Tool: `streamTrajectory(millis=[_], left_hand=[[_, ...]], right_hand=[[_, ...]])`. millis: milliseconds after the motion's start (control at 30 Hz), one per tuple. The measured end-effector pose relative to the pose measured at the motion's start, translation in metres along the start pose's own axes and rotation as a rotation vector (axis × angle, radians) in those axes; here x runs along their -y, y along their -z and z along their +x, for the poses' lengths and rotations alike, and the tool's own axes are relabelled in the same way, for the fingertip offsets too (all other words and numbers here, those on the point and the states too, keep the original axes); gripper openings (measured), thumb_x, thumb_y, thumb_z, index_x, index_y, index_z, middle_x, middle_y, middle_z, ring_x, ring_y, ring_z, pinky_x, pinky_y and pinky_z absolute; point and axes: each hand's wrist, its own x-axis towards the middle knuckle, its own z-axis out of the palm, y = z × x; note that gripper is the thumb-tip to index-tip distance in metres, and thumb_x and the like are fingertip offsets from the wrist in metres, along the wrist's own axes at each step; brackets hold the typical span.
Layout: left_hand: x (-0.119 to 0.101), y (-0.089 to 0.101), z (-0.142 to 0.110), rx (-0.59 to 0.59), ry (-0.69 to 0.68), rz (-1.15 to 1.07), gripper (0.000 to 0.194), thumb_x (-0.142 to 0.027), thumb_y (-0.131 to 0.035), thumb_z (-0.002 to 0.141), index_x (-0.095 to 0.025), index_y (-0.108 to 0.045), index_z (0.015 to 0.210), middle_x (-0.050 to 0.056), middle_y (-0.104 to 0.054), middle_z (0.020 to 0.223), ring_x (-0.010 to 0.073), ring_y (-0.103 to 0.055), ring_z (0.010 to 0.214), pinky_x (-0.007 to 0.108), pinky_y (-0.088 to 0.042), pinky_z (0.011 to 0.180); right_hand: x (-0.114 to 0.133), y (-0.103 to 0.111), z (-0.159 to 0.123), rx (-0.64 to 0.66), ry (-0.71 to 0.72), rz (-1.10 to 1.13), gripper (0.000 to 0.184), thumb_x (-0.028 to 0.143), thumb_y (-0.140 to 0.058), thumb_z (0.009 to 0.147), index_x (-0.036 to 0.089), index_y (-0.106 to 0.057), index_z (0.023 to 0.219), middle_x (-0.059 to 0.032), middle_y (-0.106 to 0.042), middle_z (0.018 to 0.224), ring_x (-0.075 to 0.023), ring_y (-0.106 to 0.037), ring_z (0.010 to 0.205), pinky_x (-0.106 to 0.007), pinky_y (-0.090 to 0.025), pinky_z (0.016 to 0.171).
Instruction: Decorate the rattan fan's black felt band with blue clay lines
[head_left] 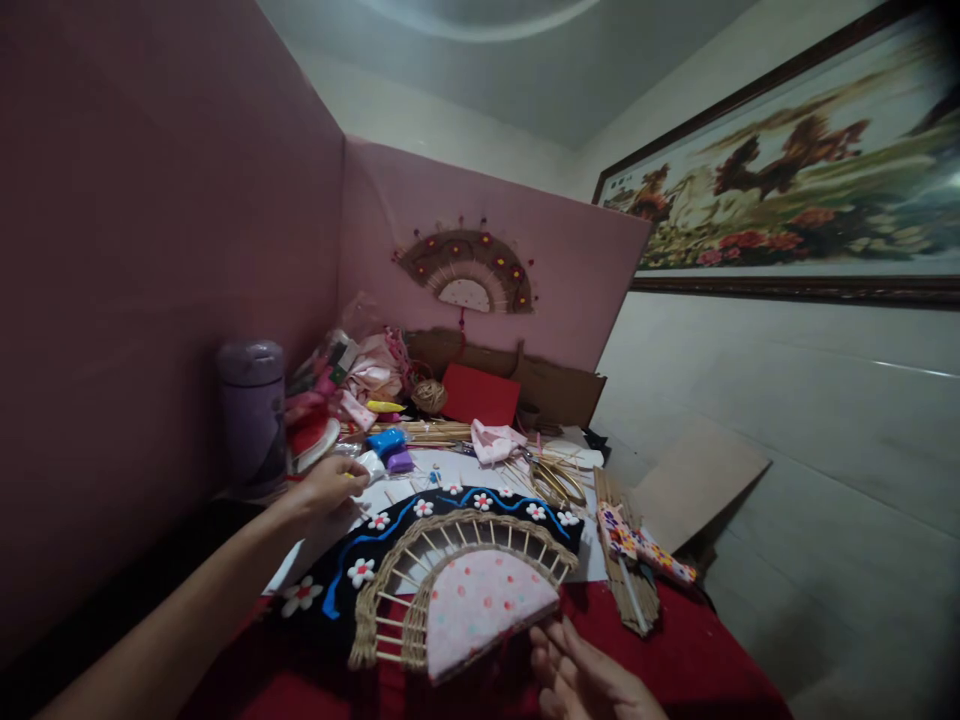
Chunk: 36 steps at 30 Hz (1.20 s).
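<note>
A handmade fan is in front of me, its half-round base covered in pink spotted cloth. Woven twine bands cross its thin sticks, and the black outer band carries white clay flowers and a wavy blue line. My right hand is at the fan's lower right corner, fingers curled against its bottom edge. Beyond the fan's left side, my left hand has its fingers drawn together beside a white clay packet; what is in them is too small to tell. Blue clay and purple clay lie close by.
Gold-handled scissors lie behind the fan. A purple flask stands left. A twine ball and red card sit at the back. On the right is a folded bundle of sticks. Another fan hangs on the pink board.
</note>
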Motion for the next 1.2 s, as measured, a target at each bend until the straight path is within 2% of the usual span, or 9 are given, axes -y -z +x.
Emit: streamTrajectory(millis=[133, 233, 433, 667, 867, 1067, 1200], left_hand=[[0.002, 0.0, -0.003, 0.038, 0.012, -0.033, 0.038, -0.035, -0.074, 0.045, -0.014, -0.057, 0.072, -0.002, -0.056, 0.054, 0.0112, -0.049, 0.047, 0.022, -0.037, 0.045], [0.006, 0.0, -0.003, 0.07, 0.024, -0.064, 0.045, -0.041, -0.077, 0.041, -0.015, -0.055, 0.071, -0.002, -0.057, 0.056, 0.0096, -0.048, 0.045, 0.023, -0.038, 0.047], [0.009, 0.002, -0.007, 0.128, 0.045, -0.102, 0.054, -0.049, -0.079, 0.037, -0.015, -0.053, 0.071, -0.001, -0.058, 0.059, 0.0106, -0.052, 0.049, 0.024, -0.041, 0.05], [0.012, 0.002, -0.013, 0.127, -0.021, -0.1, 0.058, -0.057, -0.077, 0.042, -0.013, -0.058, 0.074, 0.002, -0.06, 0.063, 0.0108, -0.049, 0.053, 0.025, -0.04, 0.051], [-0.006, 0.002, -0.036, 0.246, -0.041, -0.186, 0.049, -0.051, -0.079, 0.048, -0.014, -0.06, 0.075, 0.004, -0.063, 0.07, 0.0137, -0.054, 0.064, 0.03, -0.048, 0.066], [-0.015, -0.012, -0.053, 0.328, -0.084, -0.352, 0.039, -0.043, -0.078, 0.056, -0.015, -0.065, 0.078, 0.004, -0.064, 0.076, 0.0153, -0.058, 0.069, 0.034, -0.051, 0.073], [-0.018, -0.018, -0.052, 0.355, -0.097, -0.382, 0.041, -0.044, -0.078, 0.056, -0.014, -0.065, 0.081, 0.005, -0.065, 0.08, 0.0144, -0.058, 0.067, 0.035, -0.051, 0.074]], right_hand=[[-0.005, -0.004, 0.007, 0.034, 0.046, -0.049, 0.045, 0.02, -0.088, 0.047, 0.017, -0.06, 0.082, 0.002, -0.067, 0.067, -0.011, -0.062, 0.057, -0.018, -0.041, 0.044], [-0.007, -0.011, 0.008, 0.036, 0.101, -0.087, 0.046, 0.025, -0.088, 0.049, 0.02, -0.059, 0.085, 0.0035, -0.068, 0.072, -0.0107, -0.063, 0.061, -0.017, -0.04, 0.047], [-0.01, -0.023, 0.015, -0.039, 0.203, -0.135, 0.05, 0.026, -0.085, 0.052, 0.021, -0.057, 0.094, 0.0004, -0.071, 0.086, -0.0152, -0.066, 0.076, -0.025, -0.048, 0.068], [-0.01, -0.021, 0.02, -0.063, 0.252, -0.127, 0.051, 0.022, -0.083, 0.05, 0.019, -0.057, 0.094, -0.0023, -0.073, 0.087, -0.0171, -0.067, 0.076, -0.025, -0.049, 0.066], [0.008, -0.018, 0.005, -0.065, 0.292, -0.102, 0.047, 0.022, -0.082, 0.051, 0.019, -0.057, 0.091, -0.0017, -0.073, 0.08, -0.0195, -0.068, 0.075, -0.029, -0.052, 0.068], [0.035, -0.017, -0.011, -0.115, 0.403, -0.032, 0.051, 0.015, -0.079, 0.055, 0.017, -0.057, 0.101, -0.0037, -0.073, 0.087, -0.0212, -0.069, 0.077, -0.032, -0.056, 0.071], [0.051, -0.011, -0.019, -0.081, 0.381, 0.04, 0.057, 0.01, -0.075, 0.061, 0.015, -0.055, 0.114, -0.005, -0.073, 0.091, -0.0233, -0.07, 0.081, -0.034, -0.057, 0.076]])
